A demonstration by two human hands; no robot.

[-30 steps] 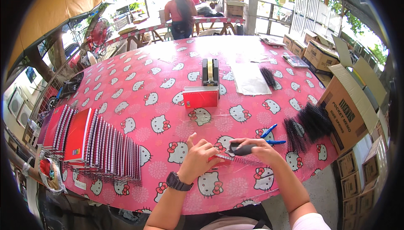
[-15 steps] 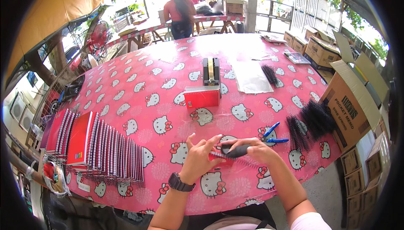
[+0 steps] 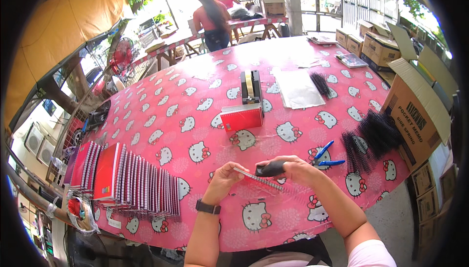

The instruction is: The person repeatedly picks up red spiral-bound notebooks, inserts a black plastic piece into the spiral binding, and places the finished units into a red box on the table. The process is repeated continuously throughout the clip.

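Observation:
My left hand (image 3: 224, 180), with a watch on the wrist, pinches the left end of a small notebook (image 3: 259, 179). The notebook is tilted, its punched edge turned up. A thin spiral coil (image 3: 292, 189) trails past its right end; how far it is threaded is too small to tell. My right hand (image 3: 299, 171) is closed around a black rounded hand tool (image 3: 270, 169), just above the notebook. To the right of that hand, blue-handled pliers (image 3: 326, 155) lie open on the table.
Rows of red spiral notebooks (image 3: 137, 181) stand at the left. Ahead are a tape dispenser (image 3: 251, 87), a red notebook stack (image 3: 242, 118) and white sheets (image 3: 299, 88). Black coils (image 3: 376, 132) lie at the right beside a cardboard box (image 3: 415, 110). Two people stand at a far table.
My left hand has gone from spread fingers over the notebook to a pinch on its end. The notebook now stands tilted on edge. The whole view has turned slightly.

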